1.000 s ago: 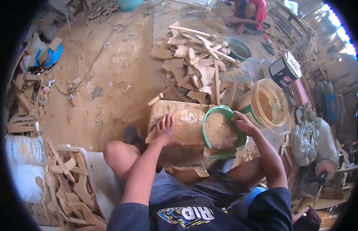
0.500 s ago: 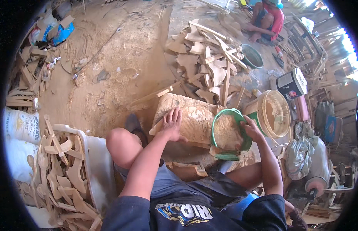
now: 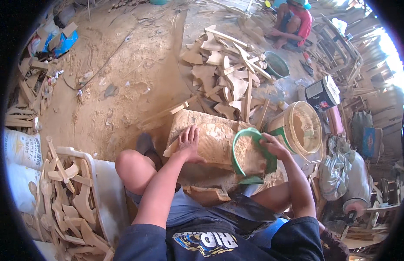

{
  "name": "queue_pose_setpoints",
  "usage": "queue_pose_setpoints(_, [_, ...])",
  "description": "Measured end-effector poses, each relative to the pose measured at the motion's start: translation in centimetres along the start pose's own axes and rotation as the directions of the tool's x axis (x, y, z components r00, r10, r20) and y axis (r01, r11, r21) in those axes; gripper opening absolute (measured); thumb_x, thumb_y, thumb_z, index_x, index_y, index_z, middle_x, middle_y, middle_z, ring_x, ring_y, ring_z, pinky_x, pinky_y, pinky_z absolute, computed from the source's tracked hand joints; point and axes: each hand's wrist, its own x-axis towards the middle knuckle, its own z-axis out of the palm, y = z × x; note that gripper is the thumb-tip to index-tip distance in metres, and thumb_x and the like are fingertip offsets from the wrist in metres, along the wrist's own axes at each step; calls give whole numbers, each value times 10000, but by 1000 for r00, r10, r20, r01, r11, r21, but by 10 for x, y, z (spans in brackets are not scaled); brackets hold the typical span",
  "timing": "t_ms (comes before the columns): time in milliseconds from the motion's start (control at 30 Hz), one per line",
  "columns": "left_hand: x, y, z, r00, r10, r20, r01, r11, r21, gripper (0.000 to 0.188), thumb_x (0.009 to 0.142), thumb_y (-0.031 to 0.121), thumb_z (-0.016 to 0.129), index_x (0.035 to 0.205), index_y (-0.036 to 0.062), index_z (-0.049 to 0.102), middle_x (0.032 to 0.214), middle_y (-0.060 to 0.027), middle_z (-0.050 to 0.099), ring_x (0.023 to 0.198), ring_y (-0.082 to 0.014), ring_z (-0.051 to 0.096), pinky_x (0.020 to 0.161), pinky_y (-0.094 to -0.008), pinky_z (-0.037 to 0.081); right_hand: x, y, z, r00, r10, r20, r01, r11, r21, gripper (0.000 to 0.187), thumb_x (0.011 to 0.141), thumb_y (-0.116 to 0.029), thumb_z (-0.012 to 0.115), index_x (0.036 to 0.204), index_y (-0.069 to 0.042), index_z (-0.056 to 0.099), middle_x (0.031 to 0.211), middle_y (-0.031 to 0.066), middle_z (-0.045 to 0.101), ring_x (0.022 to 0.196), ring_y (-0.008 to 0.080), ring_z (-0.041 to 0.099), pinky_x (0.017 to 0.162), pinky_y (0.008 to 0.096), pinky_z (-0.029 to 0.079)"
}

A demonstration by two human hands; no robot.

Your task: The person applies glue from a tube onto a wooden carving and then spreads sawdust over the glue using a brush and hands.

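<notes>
Our left hand (image 3: 189,141) lies flat, fingers spread, on sawdust-covered board (image 3: 210,137). Our right hand (image 3: 273,145) grips the green bowl (image 3: 249,152) rim; it looks light, stiff.

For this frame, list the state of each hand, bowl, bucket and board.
left hand: flat, palm down on the wooden board
right hand: gripping the green bowl's rim
green bowl: tilted, full of sawdust
wooden board: lying flat, sawdust-covered
large bucket: open, tipped on its side
dark basin: upright on the floor
</notes>
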Motion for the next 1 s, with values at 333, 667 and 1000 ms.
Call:
queue_pose_setpoints(333, [3,1,-1,1000,22,1,-22,1000,6,1672,584,718,931,1713,63,-113,1796,-216,-79,1652,-447,-61,1312,-645,63,3,-1,4,994,-39,100,43,998,-41,307,1114,-209,615,1377,-52,630,1127,-20,648,1074,106,532,955,307,468])
queue_pose_setpoints(667, [7,-4,7,999,18,-36,-16,999,52,1686,566,791,896,1715,48,-89,1792,-234,-77,1645,-470,-48,1307,-644,69,6,-6,4,995,-43,89,38,998,57,347,1110,-234,627,1403,-46,629,1170,-4,665,1116,126,566,1011,315,470])
queue_pose_setpoints(1000, [7,-10,9,999,22,-31,-20,999,49,1714,550,810,893,1710,22,-91,1795,-226,-97,1653,-441,-73,1312,-633,22,7,-16,17,970,-158,186,178,979,-99,282,1111,-234,617,1306,-32,648,1082,7,650,1083,132,537,989,327,451])
